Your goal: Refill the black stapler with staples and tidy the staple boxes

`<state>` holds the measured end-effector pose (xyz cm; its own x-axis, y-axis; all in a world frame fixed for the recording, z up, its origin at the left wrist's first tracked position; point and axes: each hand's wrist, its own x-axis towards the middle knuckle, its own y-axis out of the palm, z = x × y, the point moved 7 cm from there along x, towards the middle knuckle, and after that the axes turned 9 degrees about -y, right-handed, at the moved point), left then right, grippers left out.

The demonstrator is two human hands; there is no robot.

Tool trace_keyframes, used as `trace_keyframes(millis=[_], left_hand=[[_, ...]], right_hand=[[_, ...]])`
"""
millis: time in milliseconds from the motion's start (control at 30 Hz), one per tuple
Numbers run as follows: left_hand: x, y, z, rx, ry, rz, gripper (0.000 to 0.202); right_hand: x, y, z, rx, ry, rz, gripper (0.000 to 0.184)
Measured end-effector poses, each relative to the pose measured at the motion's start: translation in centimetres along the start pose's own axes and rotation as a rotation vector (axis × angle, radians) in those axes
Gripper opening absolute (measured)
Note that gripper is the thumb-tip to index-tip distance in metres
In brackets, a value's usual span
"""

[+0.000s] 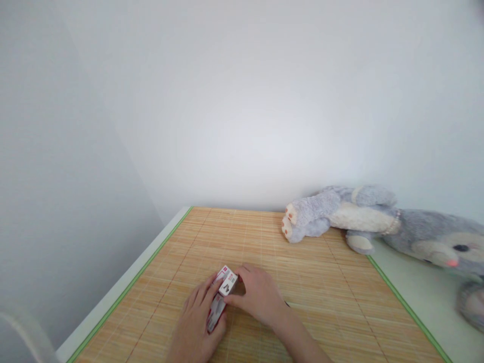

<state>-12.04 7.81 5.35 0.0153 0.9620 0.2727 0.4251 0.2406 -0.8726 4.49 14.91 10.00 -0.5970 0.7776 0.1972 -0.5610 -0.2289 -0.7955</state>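
My left hand (196, 318) lies over a flat grey and red printed box (216, 311), its fingers along the far-left side and its thumb on the near side. At the upper end of that box sits a small white box (229, 283) with red print and a small dark picture. My right hand (259, 293) pinches the small white box between thumb and index finger from the right. The left fingertips also reach the white box's left side. Much of the grey and red box is hidden beneath my left hand, so whether the two boxes are joined cannot be told.
A bamboo mat (234, 232) with green edging covers the white table (416, 282). On the right a grey plush toy (363, 217) lies along the wall. A small dark thing (288, 304) shows beside my right wrist. A blurred pale curved object (28, 333) stands at lower left.
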Motion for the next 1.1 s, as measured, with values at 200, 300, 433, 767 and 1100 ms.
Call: trace_keyframes(millis=[200,300,433,767,1100], left_hand=[[-0.2,0.0,0.6,0.025,-0.029,-0.056,0.063],[-0.3,-0.1,1.0,0.020,-0.050,-0.079,0.062],[-0.5,-0.1,1.5,0.021,-0.068,-0.114,0.064],[-0.6,-0.4,1.3,0.014,-0.086,-0.127,0.063],[-0.9,-0.1,1.6,0.038,-0.090,-0.125,0.060]], right_hand=[[0.6,0.6,0.5,0.010,-0.001,-0.016,0.045],[0.9,0.9,0.8,0.013,-0.020,0.003,0.046],[1.4,1.0,1.4,0.013,-0.050,0.005,0.048],[1.3,0.5,1.6,-0.048,0.017,-0.051,0.038],[2.3,1.0,2.4,0.001,-0.035,-0.034,0.051]])
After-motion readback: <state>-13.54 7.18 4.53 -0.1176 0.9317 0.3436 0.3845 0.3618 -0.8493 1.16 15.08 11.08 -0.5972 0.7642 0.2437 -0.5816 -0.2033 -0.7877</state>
